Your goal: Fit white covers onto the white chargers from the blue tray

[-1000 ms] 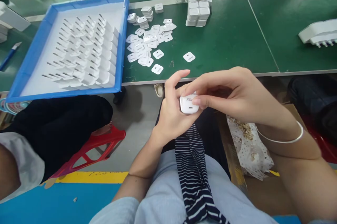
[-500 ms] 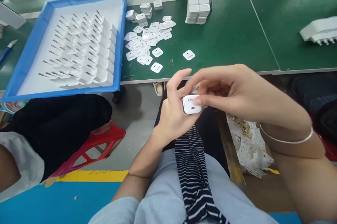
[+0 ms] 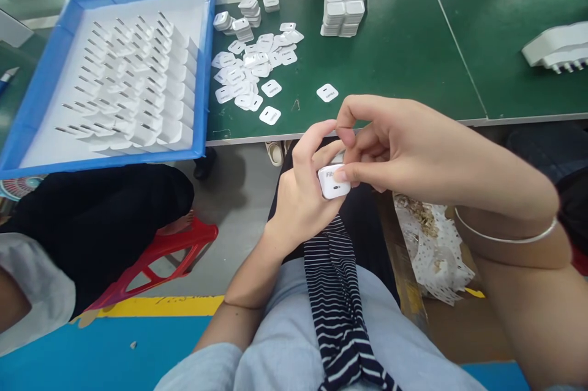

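Note:
A small white charger (image 3: pixel 334 186) with a rounded square face, grey lettering and a port slot is held above my lap, in front of the table edge. My left hand (image 3: pixel 303 192) is closed around its body, which the fingers mostly hide. The thumb of my right hand (image 3: pixel 390 152) presses on the printed face, covering part of the lettering. Its index finger is bent above, near my left fingertip, and its other fingers are curled. On the green table (image 3: pixel 399 66), a loose white face plate (image 3: pixel 327 93) lies just beyond my hands.
Left, a blue-rimmed tray (image 3: pixel 202 103) holds many white chargers (image 3: pixel 133 84) with prongs up. Beside it lie scattered face plates (image 3: pixel 252 66) and small stacks. Clear blister packs (image 3: pixel 343 2) stand at the back. White plastic parts (image 3: pixel 558 48) lie right. A person sits on a red stool (image 3: pixel 184 244).
My right index finger has lifted off and bent back from the charger, while the thumb stays on its face. The left hand holds as before. The view has shifted slightly.

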Motion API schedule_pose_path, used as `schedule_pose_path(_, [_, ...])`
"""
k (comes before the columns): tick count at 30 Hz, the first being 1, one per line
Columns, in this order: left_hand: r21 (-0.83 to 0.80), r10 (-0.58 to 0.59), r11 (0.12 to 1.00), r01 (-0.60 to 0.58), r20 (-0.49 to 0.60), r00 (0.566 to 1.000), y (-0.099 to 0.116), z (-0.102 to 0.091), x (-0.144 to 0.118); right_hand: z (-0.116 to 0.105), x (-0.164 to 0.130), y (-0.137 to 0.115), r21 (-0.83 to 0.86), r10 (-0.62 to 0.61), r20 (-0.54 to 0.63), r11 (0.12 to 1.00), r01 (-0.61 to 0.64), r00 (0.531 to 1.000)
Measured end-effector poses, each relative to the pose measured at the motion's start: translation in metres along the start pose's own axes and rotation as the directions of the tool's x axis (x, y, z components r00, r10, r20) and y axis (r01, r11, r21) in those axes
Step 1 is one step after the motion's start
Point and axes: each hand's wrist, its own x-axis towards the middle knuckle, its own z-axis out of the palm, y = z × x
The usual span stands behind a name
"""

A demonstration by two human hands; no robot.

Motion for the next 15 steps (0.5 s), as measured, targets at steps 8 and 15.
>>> schedule_pose_path(8, [0.016,0.07,0.997,-0.069,-0.044,0.997,0.0014,0.0016,0.0019,0.0006,0.0008,0.0026,-0.156,-0.127,-0.043,0.981,0.119,0.991])
schedule_pose_path(15, [-0.027,0.037,0.999,-0.038,-0.041,0.998,0.0021,0.0063,-0.005,0.0028,-0.0014,0.0011,-0.306,-0.118,-0.068,0.948,0.092,0.991])
